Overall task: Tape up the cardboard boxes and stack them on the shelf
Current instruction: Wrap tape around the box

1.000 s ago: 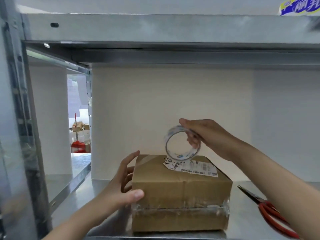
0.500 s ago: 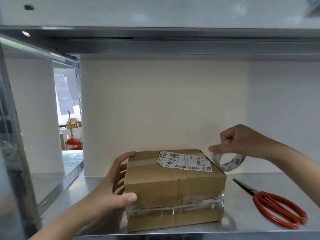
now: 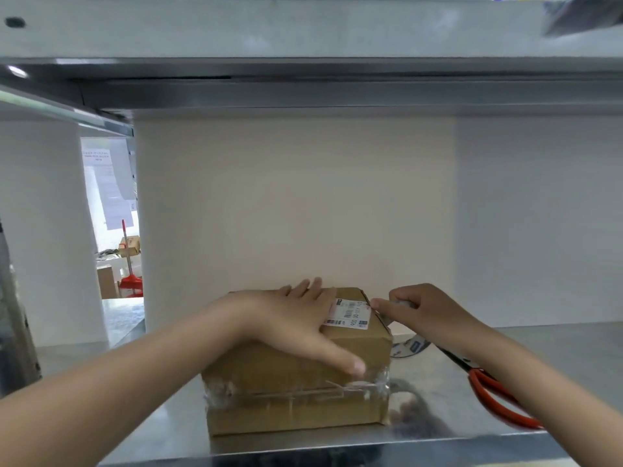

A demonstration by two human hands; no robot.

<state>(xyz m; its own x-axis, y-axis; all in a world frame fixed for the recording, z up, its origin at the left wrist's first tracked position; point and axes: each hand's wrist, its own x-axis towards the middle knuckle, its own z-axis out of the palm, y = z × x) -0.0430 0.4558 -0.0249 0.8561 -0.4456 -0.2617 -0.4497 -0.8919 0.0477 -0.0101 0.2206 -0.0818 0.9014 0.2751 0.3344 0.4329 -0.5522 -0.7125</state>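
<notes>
A brown cardboard box [image 3: 290, 385] with a white shipping label [image 3: 350, 315] stands on the metal shelf [image 3: 556, 358], clear tape banding its front. My left hand [image 3: 296, 321] lies flat on the box top, fingers straight, thumb down over the front face. My right hand [image 3: 421, 315] grips the roll of clear tape [image 3: 409, 347] at the box's upper right edge, thumb by the label. Most of the roll is hidden under that hand.
Red-handled scissors [image 3: 499, 396] lie on the shelf to the right, partly under my right forearm. The upper shelf beam [image 3: 303, 82] runs low overhead. A wall closes the back. Through a gap at the left stand boxes and a red dustpan [image 3: 129, 281].
My left hand moved from the box's left side onto its top. My right hand brought the tape roll from the right of the box to its upper right edge.
</notes>
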